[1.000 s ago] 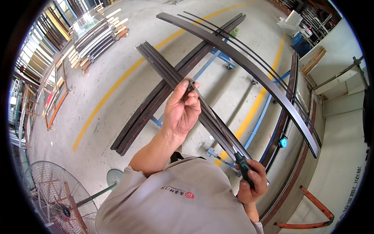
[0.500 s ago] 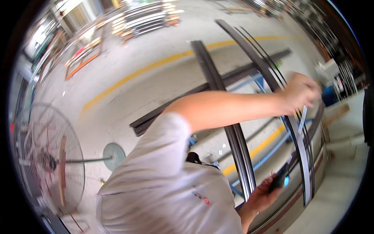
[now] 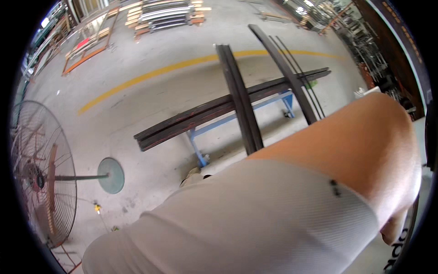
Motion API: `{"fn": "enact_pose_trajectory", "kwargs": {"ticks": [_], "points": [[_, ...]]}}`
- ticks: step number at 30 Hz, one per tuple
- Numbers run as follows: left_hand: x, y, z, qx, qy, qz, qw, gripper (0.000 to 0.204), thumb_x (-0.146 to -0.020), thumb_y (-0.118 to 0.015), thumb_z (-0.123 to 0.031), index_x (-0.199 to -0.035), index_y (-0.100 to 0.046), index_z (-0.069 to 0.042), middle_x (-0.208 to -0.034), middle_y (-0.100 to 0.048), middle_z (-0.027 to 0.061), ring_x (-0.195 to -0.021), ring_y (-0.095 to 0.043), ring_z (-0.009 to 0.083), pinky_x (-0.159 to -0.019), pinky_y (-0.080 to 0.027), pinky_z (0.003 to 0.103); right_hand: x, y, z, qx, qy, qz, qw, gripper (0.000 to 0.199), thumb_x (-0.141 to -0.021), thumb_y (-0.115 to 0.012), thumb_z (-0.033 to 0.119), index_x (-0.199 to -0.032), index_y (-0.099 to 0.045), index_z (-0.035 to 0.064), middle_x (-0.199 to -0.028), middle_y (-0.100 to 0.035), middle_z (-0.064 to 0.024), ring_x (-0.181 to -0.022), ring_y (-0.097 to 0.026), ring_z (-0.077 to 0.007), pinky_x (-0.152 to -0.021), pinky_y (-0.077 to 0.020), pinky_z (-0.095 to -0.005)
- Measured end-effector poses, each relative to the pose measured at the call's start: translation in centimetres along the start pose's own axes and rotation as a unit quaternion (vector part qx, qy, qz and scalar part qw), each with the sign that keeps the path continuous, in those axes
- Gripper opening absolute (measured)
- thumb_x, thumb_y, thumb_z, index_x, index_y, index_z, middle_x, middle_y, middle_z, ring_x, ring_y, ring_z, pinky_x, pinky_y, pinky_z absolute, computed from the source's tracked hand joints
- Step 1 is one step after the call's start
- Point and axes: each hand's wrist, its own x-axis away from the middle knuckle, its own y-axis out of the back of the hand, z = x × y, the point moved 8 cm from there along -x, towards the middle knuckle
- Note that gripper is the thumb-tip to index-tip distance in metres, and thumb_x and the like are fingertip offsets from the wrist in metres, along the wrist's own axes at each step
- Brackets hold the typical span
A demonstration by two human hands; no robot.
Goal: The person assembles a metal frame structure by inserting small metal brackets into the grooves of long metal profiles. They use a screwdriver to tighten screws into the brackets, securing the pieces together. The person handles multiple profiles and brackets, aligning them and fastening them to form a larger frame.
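Two dark beams (image 3: 182, 125) lay side by side along the blue trestle (image 3: 216, 123), probably as raised supports for the ribbed bar (image 3: 239, 96), flat strip (image 3: 284, 73) and slim rods (image 3: 302, 74) crossing them. All looked long and rigid, perhaps metal; reddish streaks marked the beams. Right of the trestle, beyond your bent bare arm (image 3: 337, 141), apparently your left hand (image 3: 395, 226) showed partly; whether its fingers gripped anything, I couldn't tell. Your right hand was out of view.

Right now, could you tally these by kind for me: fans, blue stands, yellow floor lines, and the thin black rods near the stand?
Fan: 1
Blue stand: 1
Yellow floor line: 1
Thin black rods: 2
Total: 5
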Motion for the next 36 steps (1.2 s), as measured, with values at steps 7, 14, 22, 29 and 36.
{"fn": "enact_pose_trajectory", "kwargs": {"ticks": [7,14,22,29,36], "points": [[0.3,-0.1,-2.0,-0.016,-0.022,0.016,0.999,0.016,-0.087,-0.07,-0.019,-0.094,-0.073,-0.005,-0.099,-0.072,0.0112,-0.087,-0.066,0.0253,-0.079,-0.053,0.04,-0.2,0.3,-0.2,0.001,0.003,-0.011,1.0,0.041,-0.109,-0.053,0.024,-0.139,-0.055,-0.0057,-0.126,-0.061,-0.0139,-0.108,-0.062,-0.0239,-0.097,-0.0515,-0.0368],[-0.6,-1.0,-0.4,0.02,-0.01,0.005,1.0,0.019,-0.089,-0.07,-0.019,-0.102,-0.072,-0.006,-0.107,-0.072,0.0121,-0.096,-0.065,0.0272,-0.086,-0.052,0.041,-0.3,1.6,0.2,0.034,-0.019,-0.023,0.999,0.037,-0.108,-0.054,0.02,-0.135,-0.058,-0.0049,-0.12,-0.064,-0.0124,-0.104,-0.064,-0.0232,-0.094,-0.0529,-0.0372],[-1.3,-0.9,-1.8,-0.053,-0.024,0.045,0.997,0.023,-0.092,-0.069,-0.02,-0.111,-0.072,-0.007,-0.116,-0.071,0.0131,-0.106,-0.064,0.0294,-0.094,-0.051,0.043,-2.7,-2.8,-2.5,-0.003,-0.027,0.069,0.997,0.032,-0.107,-0.054,0.016,-0.13,-0.062,-0.004,-0.114,-0.067,-0.0107,-0.098,-0.066,-0.0225,-0.09,-0.0544,-0.0378],[-0.9,2.2,0.4,-0.03,-0.054,0.035,0.997,0.028,-0.094,-0.068,-0.021,-0.119,-0.072,-0.008,-0.124,-0.07,0.014,-0.115,-0.063,0.0313,-0.1,-0.05,0.045,-4.6,-4.9,0.5,0.034,-0.004,0.034,0.999,0.028,-0.106,-0.054,0.013,-0.127,-0.065,-0.0033,-0.108,-0.07,-0.0092,-0.094,-0.068,-0.0219,-0.087,-0.0558,-0.0382],[2.3,7.1,6.5,-0.098,0.003,0.101,0.99,0.033,-0.097,-0.067,-0.021,-0.127,-0.072,-0.009,-0.132,-0.07,0.0149,-0.124,-0.063,0.0333,-0.107,-0.05,0.046,-6.7,-6.3,1.4,0.146,-0.02,0.14,0.979,0.025,-0.105,-0.054,0.009,-0.123,-0.068,-0.0025,-0.102,-0.073,-0.0077,-0.089,-0.07,-0.0213,-0.084,-0.0572,-0.0387]]}}
